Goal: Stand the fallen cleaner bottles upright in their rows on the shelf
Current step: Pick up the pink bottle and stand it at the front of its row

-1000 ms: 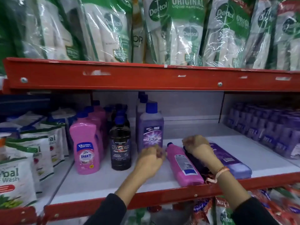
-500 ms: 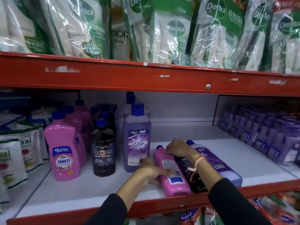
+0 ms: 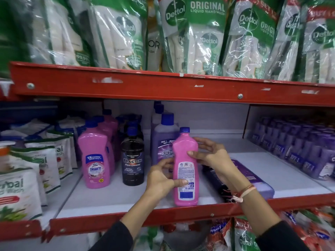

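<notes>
A pink cleaner bottle (image 3: 185,165) with a blue cap stands upright near the front edge of the white shelf (image 3: 112,198), its back label facing me. My left hand (image 3: 161,178) grips its lower left side and my right hand (image 3: 208,153) grips its upper right side. Behind my right wrist a dark bottle (image 3: 214,175) and a purple bottle (image 3: 253,178) lie on their sides. Three upright rows stand to the left: pink Shakti bottles (image 3: 95,160), black Bactin bottles (image 3: 133,160) and purple Bactin bottles (image 3: 163,138).
A red shelf beam (image 3: 163,87) runs overhead, loaded with Dettol handwash pouches (image 3: 195,33). Handwash pouches (image 3: 41,160) fill the left section. Rows of purple bottles (image 3: 297,142) fill the right section behind a divider. A red lip (image 3: 137,217) edges the shelf front.
The pink bottle, lying on its side before, now stands upright between both hands. My right hand moved off the dark bottle onto the pink one.
</notes>
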A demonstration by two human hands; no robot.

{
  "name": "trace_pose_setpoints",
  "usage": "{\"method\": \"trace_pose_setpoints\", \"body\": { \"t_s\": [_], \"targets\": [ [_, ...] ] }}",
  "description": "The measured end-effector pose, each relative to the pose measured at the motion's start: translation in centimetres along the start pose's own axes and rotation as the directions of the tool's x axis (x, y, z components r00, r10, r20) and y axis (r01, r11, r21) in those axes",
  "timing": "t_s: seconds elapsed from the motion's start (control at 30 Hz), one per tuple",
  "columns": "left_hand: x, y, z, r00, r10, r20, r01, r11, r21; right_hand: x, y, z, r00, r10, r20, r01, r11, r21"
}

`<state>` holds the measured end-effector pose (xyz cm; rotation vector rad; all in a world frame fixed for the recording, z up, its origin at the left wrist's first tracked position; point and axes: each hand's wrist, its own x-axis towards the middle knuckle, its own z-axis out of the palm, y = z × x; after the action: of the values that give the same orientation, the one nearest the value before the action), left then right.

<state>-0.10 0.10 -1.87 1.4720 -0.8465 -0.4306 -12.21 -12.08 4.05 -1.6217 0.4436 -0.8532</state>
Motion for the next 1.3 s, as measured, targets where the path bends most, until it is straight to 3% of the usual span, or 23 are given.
{"method": "trace_pose_setpoints", "body": {
  "t_s": [0.2, 0.5, 0.73, 0.83, 1.03, 1.17, 1.3],
  "targets": [
    [-3.7, 0.6, -9.0, 0.99, 0.096, -0.102, -0.089, 0.993, 0.08, -2.8, -1.6, 8.3, 0.988, -0.129, 0.081, 0.126, 0.991, 0.038],
    [-5.7, -0.3, -20.7, 0.953, 0.127, -0.275, -0.078, 0.98, 0.182, -3.2, -0.8, 20.7, 0.948, -0.268, 0.17, 0.254, 0.962, 0.099],
    [-5.5, -2.0, -22.0, 0.937, 0.145, -0.316, -0.091, 0.98, 0.179, -3.4, -0.5, 23.0, 0.943, -0.271, 0.194, 0.247, 0.959, 0.137],
    [-6.2, -2.2, -22.0, 0.927, 0.162, -0.337, -0.105, 0.977, 0.183, -4.2, -0.5, 23.7, 0.946, -0.277, 0.166, 0.288, 0.957, -0.04],
    [-7.3, -2.8, -22.9, 0.914, 0.108, -0.392, -0.131, 0.991, -0.031, -5.1, -1.0, 26.1, 0.965, -0.17, 0.2, 0.217, 0.946, -0.241],
    [-7.5, -2.9, -23.2, 0.914, 0.177, -0.366, -0.192, 0.981, -0.005, -4.1, -0.3, 27.2, 0.974, -0.169, 0.15, 0.189, 0.973, -0.135],
    [-7.4, -3.2, -22.3, 0.914, 0.178, -0.366, -0.186, 0.983, 0.014, -2.8, 0.4, 26.9, 0.96, -0.086, 0.267, 0.071, 0.995, 0.067]
  ]
}}
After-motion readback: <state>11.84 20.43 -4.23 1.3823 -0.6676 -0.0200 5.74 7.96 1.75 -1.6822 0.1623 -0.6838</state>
